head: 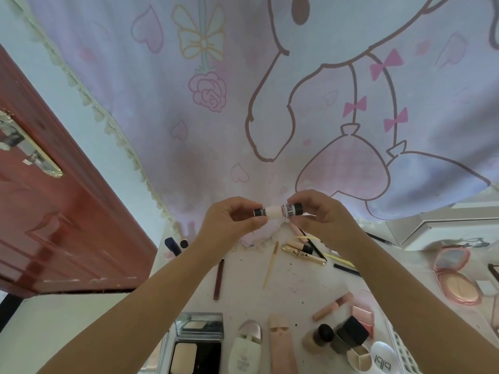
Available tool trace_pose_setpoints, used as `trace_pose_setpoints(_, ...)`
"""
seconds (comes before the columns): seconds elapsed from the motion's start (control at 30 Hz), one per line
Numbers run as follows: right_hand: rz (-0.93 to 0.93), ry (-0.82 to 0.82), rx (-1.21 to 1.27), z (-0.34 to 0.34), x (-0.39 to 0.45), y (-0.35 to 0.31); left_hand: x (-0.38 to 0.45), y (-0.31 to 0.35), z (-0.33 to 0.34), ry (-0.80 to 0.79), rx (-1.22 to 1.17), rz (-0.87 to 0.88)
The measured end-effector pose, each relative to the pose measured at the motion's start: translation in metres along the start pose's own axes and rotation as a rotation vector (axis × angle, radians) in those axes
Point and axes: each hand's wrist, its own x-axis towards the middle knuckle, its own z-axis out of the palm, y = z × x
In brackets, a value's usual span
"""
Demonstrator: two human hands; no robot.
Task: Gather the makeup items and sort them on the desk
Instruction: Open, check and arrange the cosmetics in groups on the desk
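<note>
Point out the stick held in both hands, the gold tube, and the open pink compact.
stick (275, 211), head view, on its pale middle between the two hands
gold tube (303, 255), head view, on the middle of its barrel
pink compact (456, 288), head view, on the powder pan of the lower half

- My left hand (229, 220) and right hand (318, 217) pinch the tube (278, 210) from either end, above the desk (243, 292).
- Below it, a pencil (218, 279) lies left of a thin stick (270, 265).
- Nearest me, the open compact (198, 344) sits left of the bottle (247, 346).
- Far right, a round compact (456, 273).
</note>
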Motion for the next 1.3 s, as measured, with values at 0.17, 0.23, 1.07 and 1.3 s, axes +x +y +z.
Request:
trace_pose_setpoints(0.17,0.115,0.014,0.066,-0.001,0.002,0.001,0.001,-0.003,0.005,-0.014,-0.051,-0.018)
trace_pose_setpoints(0.23,0.094,0.026,-0.006,-0.001,0.002,0.002,0.001,-0.005,0.004,-0.013,-0.036,-0.033)
trace_pose_setpoints(1.07,0.702,-0.627,-0.874,0.099,0.006,0.152,0.003,-0.175,-0.072,0.513,0.198,-0.745)
trace_pose_setpoints(1.3,0.717,-0.489,-0.897,0.104,-0.013,0.169,0.01,-0.202,-0.073,0.722,-0.015,-0.933)
